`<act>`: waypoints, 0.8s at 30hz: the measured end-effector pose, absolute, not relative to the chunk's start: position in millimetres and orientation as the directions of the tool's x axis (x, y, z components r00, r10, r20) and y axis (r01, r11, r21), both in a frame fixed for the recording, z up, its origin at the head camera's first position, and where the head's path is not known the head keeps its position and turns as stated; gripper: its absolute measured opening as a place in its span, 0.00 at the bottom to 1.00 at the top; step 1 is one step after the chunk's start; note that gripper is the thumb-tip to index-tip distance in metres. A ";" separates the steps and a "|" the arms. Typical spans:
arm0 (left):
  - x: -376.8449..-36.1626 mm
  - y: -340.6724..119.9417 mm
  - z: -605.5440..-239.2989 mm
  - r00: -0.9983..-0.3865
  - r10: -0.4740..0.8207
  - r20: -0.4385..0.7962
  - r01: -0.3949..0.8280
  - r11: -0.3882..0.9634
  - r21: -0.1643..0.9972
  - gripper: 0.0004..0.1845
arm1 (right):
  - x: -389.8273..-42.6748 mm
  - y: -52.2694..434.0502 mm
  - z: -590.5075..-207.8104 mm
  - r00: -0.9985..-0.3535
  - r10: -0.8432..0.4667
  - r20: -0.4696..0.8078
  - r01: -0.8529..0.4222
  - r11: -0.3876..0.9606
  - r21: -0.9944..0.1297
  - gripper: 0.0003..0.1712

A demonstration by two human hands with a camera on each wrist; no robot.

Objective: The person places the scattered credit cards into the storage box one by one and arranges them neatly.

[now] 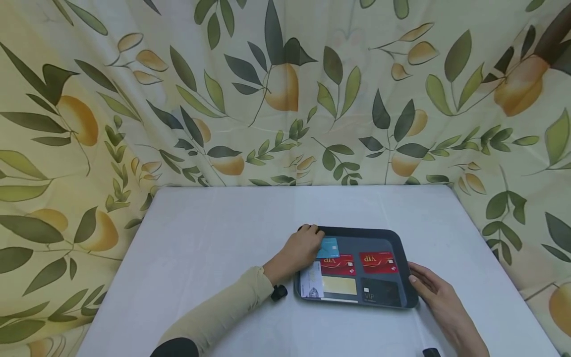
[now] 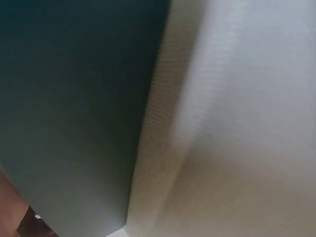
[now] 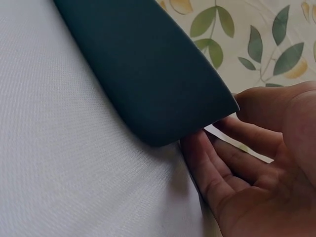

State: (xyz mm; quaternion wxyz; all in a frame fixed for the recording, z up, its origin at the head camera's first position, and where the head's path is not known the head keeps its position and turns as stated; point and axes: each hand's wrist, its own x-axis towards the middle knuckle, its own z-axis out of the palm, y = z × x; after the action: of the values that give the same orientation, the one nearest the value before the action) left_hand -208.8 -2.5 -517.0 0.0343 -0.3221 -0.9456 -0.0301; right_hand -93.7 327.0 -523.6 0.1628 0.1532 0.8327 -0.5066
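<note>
Dark plastic tray [image 1: 403, 258] sitting mid-table [image 1: 200, 238], loaded with loose cards [image 1: 340, 285]. Left hand [image 1: 301, 250] curled over far-left rim, right hand [image 1: 439, 292] loose-fingered, just touching near-right corner. Best kept level, lifted slow and evenly so nothing slides.

My left hand [image 1: 303, 248] reaches forward from a beige sleeve [image 1: 223, 312], fingers [image 1: 312, 231] curled over at the tips. My right hand [image 1: 434, 292] lies low, palm up, fingers [image 3: 217, 163] loosely extended, thumb on top.
</note>
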 end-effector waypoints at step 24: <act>-194.8 -168.1 -457.3 -0.784 0.545 0.296 0.523 0.838 -0.156 0.12 | -125.0 333.6 -497.4 -0.939 -0.189 -0.288 0.066 0.723 -0.688 0.35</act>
State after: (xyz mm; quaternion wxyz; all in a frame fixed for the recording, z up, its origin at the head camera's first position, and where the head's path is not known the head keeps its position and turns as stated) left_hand -194.8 -168.1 -457.3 0.1666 -0.2829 -0.9440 0.0326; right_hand -125.0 333.6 -497.4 0.1716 -0.0337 0.9122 -0.3705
